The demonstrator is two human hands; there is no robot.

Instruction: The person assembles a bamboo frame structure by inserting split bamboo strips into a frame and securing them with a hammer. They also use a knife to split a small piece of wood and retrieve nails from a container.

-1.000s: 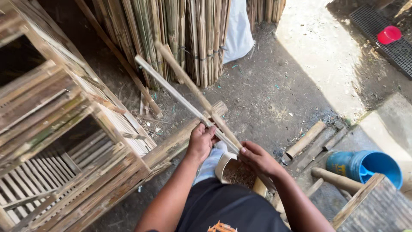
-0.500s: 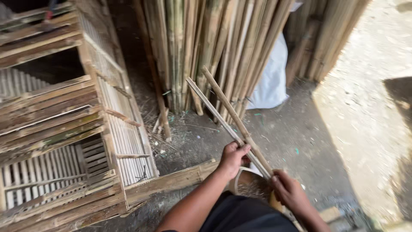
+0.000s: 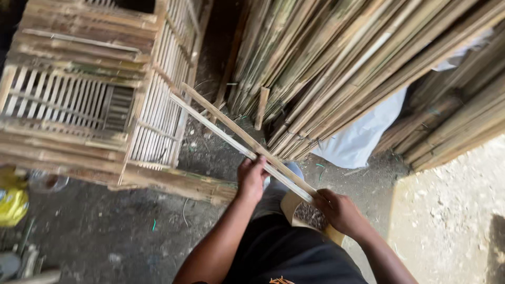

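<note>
Where the two hands meet at lower centre, both grip the same pair of bamboo strips (image 3: 231, 129). Entries as seen:

1. Left hand (image 3: 251, 178): fingers curled shut round the strips approx. mid-length, knuckles up, forearm running down to bottom edge.
2. Right hand (image 3: 339, 210): closed on the near ends of the strips, lower & to the right of the left hand; thumb side faces the strips. Hands near each other, not touching.
3. Bamboo strips, qty 2: long, thin, pale. Lie side by side, nearly parallel, slanting from the right hand up & left; far ends reach to just in front of the crate's corner. Whether far tips touch the crate: cannot tell. Held off the ground.
4. Bamboo crate (image 3: 79, 100): slatted, large, upper left; lies on its side w/ a thick bamboo beam (image 3: 179, 181) along its lower edge, left of the left hand.
5. Bamboo pole stack (image 3: 336, 68): many long poles leaning, top centre to right, behind the strips.
6. White sack (image 3: 363, 137): pale sheet/bag tucked under the poles, right of centre.
7. Block (image 3: 302, 210): light wooden piece w/ dark speckled top, just below the right hand, partly hidden by it.
8. Yellow bag (image 3: 13, 202): far left edge, on the ground beside the crate.
9. Ground (image 3: 105, 236): dark packed dirt at left; pale, sunlit at right.
10. Person's dark clothing fills bottom centre.
</note>
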